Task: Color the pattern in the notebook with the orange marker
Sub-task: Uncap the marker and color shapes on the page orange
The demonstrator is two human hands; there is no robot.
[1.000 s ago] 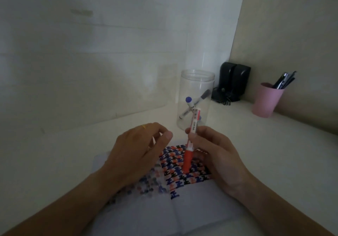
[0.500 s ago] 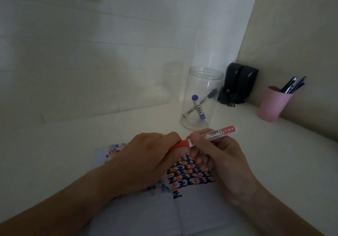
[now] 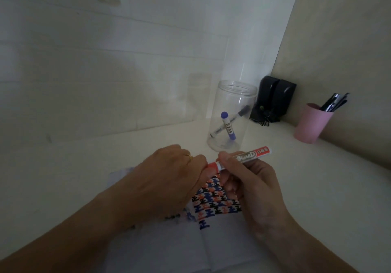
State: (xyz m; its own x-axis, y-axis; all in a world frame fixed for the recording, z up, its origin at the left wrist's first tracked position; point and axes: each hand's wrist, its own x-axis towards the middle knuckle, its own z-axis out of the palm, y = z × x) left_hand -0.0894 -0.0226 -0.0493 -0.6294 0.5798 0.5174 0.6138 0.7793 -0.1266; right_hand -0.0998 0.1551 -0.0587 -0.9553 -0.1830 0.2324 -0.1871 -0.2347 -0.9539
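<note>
The orange marker (image 3: 243, 158) with white barrel is held nearly level above the open notebook (image 3: 213, 201) with its blue, black and orange pattern. The right hand (image 3: 249, 184) is closed around the barrel; the left hand (image 3: 169, 179) pinches the orange cap. On the barrel I read "BOARD". The clear round plastic jar (image 3: 231, 116) behind holds a purple-capped marker (image 3: 228, 128) and a grey one (image 3: 239, 116). The pink cup (image 3: 311, 124) holds dark pens (image 3: 334, 102).

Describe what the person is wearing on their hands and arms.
Both forearms are bare as far as the picture shows: no sleeves, watch or bracelet. The left hand wears a thin gold-coloured ring on one finger. The right hand shows no ring or glove.
</note>
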